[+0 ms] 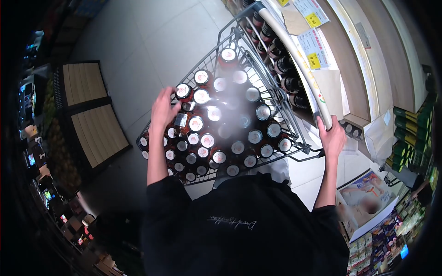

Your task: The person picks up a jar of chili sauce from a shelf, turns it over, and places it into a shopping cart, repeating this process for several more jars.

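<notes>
A metal shopping cart (287, 103) holds many jars with white lids; one jar (201, 96) is near its left side. At the cart's left edge my left hand (165, 110) is beside a white-lidded jar (183, 90), fingers apart and slightly bent. Whether a fingertip touches that jar is unclear. On the right, my right hand (331, 137) is wrapped round the lower end of the cart's long pale handle (301, 60). A bright hazy glare covers the jars in the middle of the cart.
Shelves (354, 60) with yellow price tags (313, 61) run along the right, with dark bottles (283, 64) below. Wooden-slatted display stands (99, 133) are on the left. A printed box (368, 202) is at the lower right. Pale floor tiles (152, 37) extend beyond the cart.
</notes>
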Action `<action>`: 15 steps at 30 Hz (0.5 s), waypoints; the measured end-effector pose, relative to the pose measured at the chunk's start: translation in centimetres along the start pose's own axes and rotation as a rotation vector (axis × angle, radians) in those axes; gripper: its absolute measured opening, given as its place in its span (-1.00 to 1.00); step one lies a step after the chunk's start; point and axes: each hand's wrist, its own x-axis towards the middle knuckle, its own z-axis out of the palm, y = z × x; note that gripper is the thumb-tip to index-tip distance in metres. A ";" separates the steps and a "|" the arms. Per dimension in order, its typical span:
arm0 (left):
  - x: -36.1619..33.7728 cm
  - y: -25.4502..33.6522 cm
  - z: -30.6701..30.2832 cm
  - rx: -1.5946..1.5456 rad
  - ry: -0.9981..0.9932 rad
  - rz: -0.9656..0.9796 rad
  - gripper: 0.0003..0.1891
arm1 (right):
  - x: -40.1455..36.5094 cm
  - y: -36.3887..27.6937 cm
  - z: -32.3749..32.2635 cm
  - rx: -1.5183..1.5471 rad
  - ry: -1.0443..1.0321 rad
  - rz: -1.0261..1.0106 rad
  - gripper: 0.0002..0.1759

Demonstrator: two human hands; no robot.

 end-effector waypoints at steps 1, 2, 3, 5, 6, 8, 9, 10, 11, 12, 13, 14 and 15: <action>-1.8 -1.1 0.9 0.013 -0.053 -0.090 -0.37 | 0.0 0.0 0.0 -0.009 0.000 0.002 -0.52; -3.4 -2.1 1.9 0.023 -0.105 -0.181 -0.34 | 0.0 0.0 0.1 -0.005 0.001 -0.005 -0.52; -4.6 -3.0 3.1 0.131 -0.173 -0.201 -0.27 | 0.0 0.1 0.1 -0.011 0.000 -0.007 -0.51; -6.8 -2.7 4.5 0.071 -0.182 -0.312 -0.21 | 0.0 0.2 0.1 -0.020 -0.001 -0.025 -0.51; -7.5 -3.2 5.6 0.020 -0.182 -0.357 -0.18 | 0.0 0.3 0.1 -0.030 -0.001 -0.019 -0.50; -8.5 -5.7 9.5 -0.138 -0.043 -0.306 -0.09 | 0.0 0.1 0.1 -0.043 0.003 -0.035 -0.49; -8.8 -5.9 10.1 -0.176 0.004 -0.312 -0.12 | -0.1 0.0 -0.1 -0.047 0.003 -0.030 -0.48; -8.9 -5.6 10.2 -0.214 0.051 -0.318 -0.15 | -0.1 0.0 -0.2 -0.051 0.004 -0.025 -0.48; -8.8 -5.7 9.9 -0.222 0.040 -0.318 -0.16 | -0.1 0.2 0.2 -0.048 0.017 -0.029 -0.47; -8.7 -5.8 9.7 -0.238 0.038 -0.333 -0.14 | -0.1 0.3 0.2 -0.053 0.024 -0.043 -0.47; -8.6 -5.3 9.0 -0.204 0.054 -0.323 -0.14 | -0.1 0.2 0.1 -0.044 0.009 -0.027 -0.47; -8.5 -4.7 8.1 -0.169 0.071 -0.312 -0.14 | -0.1 0.1 0.0 -0.035 -0.005 -0.010 -0.46; -8.3 -4.1 7.2 -0.161 0.086 -0.297 -0.15 | -0.2 0.3 0.3 -0.062 0.021 -0.030 -0.47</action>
